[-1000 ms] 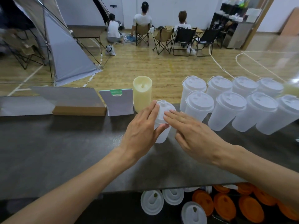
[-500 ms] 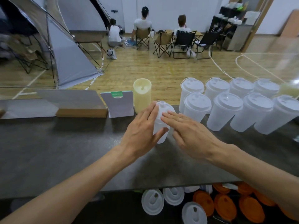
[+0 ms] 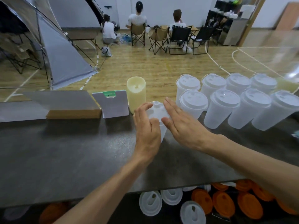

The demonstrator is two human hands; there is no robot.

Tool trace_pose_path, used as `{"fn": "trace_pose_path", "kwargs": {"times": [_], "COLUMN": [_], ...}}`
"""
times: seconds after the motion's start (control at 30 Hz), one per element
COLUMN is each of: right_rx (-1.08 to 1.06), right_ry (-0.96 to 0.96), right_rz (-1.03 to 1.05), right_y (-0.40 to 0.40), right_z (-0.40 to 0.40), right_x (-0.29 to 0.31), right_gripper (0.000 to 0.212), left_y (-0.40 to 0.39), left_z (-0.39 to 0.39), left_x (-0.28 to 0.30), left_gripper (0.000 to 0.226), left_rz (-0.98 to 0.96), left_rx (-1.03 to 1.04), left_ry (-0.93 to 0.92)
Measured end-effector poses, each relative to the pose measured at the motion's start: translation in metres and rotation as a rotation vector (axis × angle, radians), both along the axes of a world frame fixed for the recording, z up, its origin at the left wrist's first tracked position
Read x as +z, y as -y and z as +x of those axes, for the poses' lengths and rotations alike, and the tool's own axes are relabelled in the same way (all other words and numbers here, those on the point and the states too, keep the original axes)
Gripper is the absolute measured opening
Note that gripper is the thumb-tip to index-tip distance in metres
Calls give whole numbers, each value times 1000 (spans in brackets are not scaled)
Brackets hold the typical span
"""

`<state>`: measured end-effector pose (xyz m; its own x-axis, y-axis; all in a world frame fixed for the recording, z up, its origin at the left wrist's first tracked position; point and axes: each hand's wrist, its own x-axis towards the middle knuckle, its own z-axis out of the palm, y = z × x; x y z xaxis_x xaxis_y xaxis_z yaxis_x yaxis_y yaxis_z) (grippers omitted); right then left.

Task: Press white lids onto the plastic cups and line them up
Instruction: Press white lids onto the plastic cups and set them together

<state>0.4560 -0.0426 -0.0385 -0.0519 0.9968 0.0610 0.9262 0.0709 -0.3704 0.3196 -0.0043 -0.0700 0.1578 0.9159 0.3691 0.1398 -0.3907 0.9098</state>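
- A plastic cup [image 3: 159, 118] stands on the dark counter [image 3: 72, 146], and everything here is placed from it.
- The left hand [image 3: 148, 131] is on the cup's near-left side, fingers curled round the wall and the rim of the white lid [image 3: 156, 109], thumb on the near side; it grips the cup.
- The right hand [image 3: 181, 123] lies on the cup's right side, fingers straight and together, flat against the lid's edge, pressing rather than gripping.
- The lid sits on top of the cup with its small spout showing between the two hands; I cannot tell whether it is fully seated.
- Just to the cup's right stand the lidded cups [image 3: 226, 101], eight in two rows running away to the right, the nearest one [image 3: 193, 102] just beside the right hand's fingertips.
- Just behind the cup, to the left, is a pale yellow cylinder [image 3: 136, 92], upright.
- Further left of the cup stand a white card with a green tab [image 3: 111, 104] and a propped board on a wooden base [image 3: 64, 105].
- Below the counter's near edge, in front of the cup, lie loose white lids [image 3: 171, 202] and, to their right, orange lids [image 3: 234, 202].
- Far beyond the cup, on the wooden floor, three people sit with their backs turned near folding chairs [image 3: 178, 39], and a grey tent [image 3: 61, 50] stands off to the left.
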Motion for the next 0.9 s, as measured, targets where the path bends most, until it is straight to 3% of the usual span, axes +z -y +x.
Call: {"fn": "trace_pose_path", "kwargs": {"times": [0.1, 0.23, 0.5, 0.67, 0.9], "right_rx": [12, 20, 36, 48, 72], "right_ry": [30, 25, 46, 43, 36], "right_rz": [5, 22, -19, -22, -54], "right_y": [0, -5, -8, -9, -10], "right_z": [1, 1, 5, 6, 9], "right_x": [2, 1, 6, 4, 8], "right_gripper": [68, 67, 67, 68, 69], "left_y": [-11, -15, -36, -36, -60], "left_z": [-13, -9, -18, -17, -19], "left_x": [1, 0, 10, 2, 14], "left_gripper": [46, 61, 24, 25, 32], "left_rz": [-72, -331, -398, -427, -623], "left_rx": [-47, -147, -189, -196, -207], "left_ry": [26, 171, 199, 213, 262]}}
